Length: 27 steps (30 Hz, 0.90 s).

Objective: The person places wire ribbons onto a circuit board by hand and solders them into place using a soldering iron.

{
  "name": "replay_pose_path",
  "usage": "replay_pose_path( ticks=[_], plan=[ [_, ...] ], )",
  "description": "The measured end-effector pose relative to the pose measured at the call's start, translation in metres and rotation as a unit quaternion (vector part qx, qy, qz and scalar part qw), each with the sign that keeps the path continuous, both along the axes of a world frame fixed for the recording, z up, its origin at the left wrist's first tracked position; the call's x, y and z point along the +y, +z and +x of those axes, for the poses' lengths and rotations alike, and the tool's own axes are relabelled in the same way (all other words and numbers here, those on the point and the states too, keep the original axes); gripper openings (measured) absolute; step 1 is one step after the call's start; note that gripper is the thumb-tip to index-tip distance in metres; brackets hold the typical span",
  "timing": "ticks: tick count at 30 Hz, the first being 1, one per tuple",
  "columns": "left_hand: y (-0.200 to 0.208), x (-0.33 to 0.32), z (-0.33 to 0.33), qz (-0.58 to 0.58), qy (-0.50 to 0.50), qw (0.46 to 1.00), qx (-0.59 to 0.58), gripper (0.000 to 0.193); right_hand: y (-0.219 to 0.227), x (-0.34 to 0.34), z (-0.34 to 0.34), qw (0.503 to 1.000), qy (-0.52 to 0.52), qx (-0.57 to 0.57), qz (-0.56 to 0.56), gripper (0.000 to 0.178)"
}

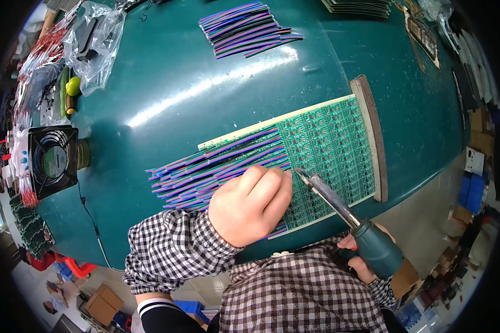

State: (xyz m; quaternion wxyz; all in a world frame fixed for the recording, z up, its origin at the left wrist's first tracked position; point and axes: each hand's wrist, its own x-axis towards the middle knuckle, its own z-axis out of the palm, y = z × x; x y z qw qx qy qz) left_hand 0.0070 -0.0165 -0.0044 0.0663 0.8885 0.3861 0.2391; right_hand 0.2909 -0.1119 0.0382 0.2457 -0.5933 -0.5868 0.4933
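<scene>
Circuit board [333, 147] beneath soldering iron [372, 244]

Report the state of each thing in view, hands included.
Soldering iron: slanted, tip down; heat can't be judged
Right hand: closed around the iron's handle
Wires: side by side, left ends loose
Left hand: fingers curled, grip hidden
Circuit board: flat, left part under wires
Wire pile: loosely stacked
Fan: spinning unclear

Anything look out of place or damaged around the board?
Only slightly: the far wire pile, beyond the green circuit board, looks askew because a few strands jut out rightward past the others. No obvious damage or spill stands out.
</scene>
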Motion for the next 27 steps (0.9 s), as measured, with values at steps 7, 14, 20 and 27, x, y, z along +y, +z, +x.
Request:
replay_pose_path(
  ticks=[7,14,20,27],
  plan=[
    [0.000,0.000,0.000,0.002,0.001,1.000,-0.002,0.036,-0.005,-0.003,0.000,1.000,-0.002,0.001,0.008,0.052],
    [0.005,-0.002,0.004,-0.028,0.017,0.999,-0.013,0.038,-0.006,-0.004,0.001,1.000,-0.001,0.000,0.011,0.052],
    [0.005,-0.002,0.003,-0.029,0.017,0.999,-0.017,0.039,-0.008,-0.009,0.002,1.000,-0.016,0.014,0.012,0.049],
    [0.004,-0.002,0.003,-0.029,0.018,0.999,-0.018,0.040,-0.006,-0.007,0.001,1.000,-0.021,0.009,0.004,0.048]
  ],
)
